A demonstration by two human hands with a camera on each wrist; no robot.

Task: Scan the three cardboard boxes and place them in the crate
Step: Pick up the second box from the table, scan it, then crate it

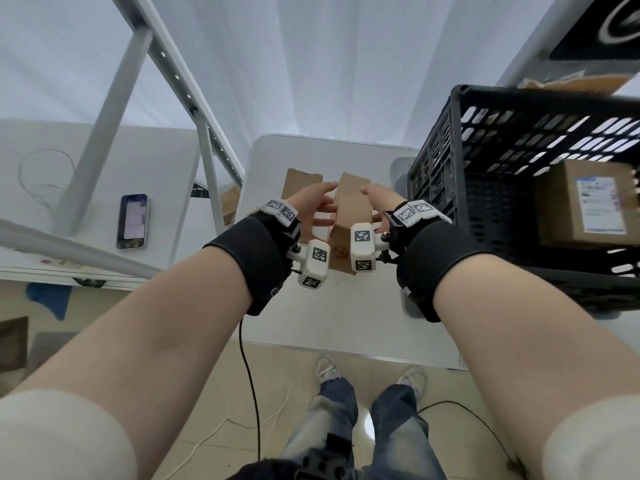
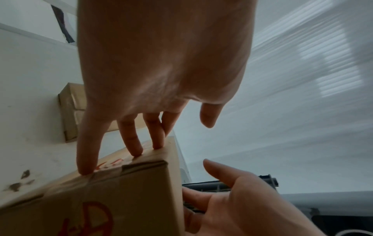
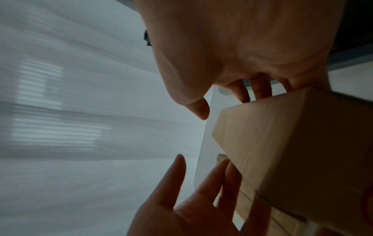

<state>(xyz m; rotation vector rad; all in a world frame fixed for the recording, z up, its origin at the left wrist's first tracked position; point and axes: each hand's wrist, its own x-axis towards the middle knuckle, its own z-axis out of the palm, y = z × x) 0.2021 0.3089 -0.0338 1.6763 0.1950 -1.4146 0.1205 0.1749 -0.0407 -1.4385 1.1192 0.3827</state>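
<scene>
A plain cardboard box (image 1: 349, 216) with a red scribble on its near end hangs above the white table (image 1: 346, 306), pressed between my two hands. My left hand (image 1: 311, 206) touches its left side with straight fingertips (image 2: 137, 151), thumb off the box. My right hand (image 1: 377, 199) lies flat against the right side, fingers (image 3: 260, 89) behind the box (image 3: 292, 151) and thumb free. A second cardboard box (image 1: 299, 181) lies on the table just beyond my left hand. The black crate (image 1: 457, 168) stands to the right and holds a labelled cardboard box (image 1: 585, 202).
A phone (image 1: 133, 221) lies on a lower white surface to the left, beside a slanted metal frame (image 1: 180, 81). A small carton (image 1: 230, 202) sits below the table's left edge. White curtains hang behind. Cables run across the floor by my feet.
</scene>
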